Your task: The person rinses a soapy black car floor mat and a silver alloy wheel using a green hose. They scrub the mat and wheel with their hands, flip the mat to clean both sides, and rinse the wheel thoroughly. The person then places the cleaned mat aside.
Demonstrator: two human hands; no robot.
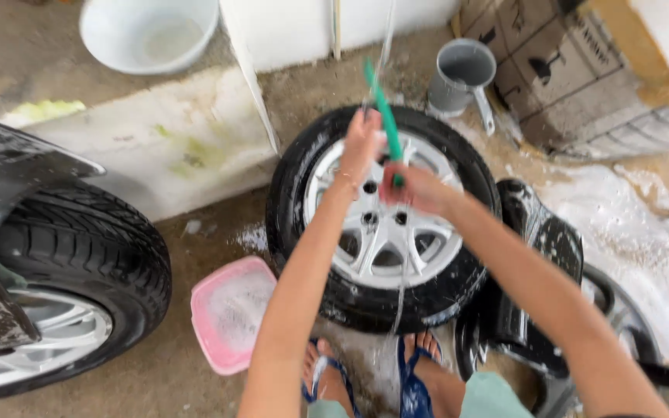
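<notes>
Head view: right hand (416,188) clenched on green hose (385,120); left hand (361,143) open, wet, over glossy alloy wheel (385,224).

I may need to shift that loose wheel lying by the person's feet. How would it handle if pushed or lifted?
The wheel lies flat on wet concrete, so it probably won't roll unless stood up. A full tyre on a metal rim likely makes it heavy. Water and suds cover it, so the grip may be slippery.
</notes>
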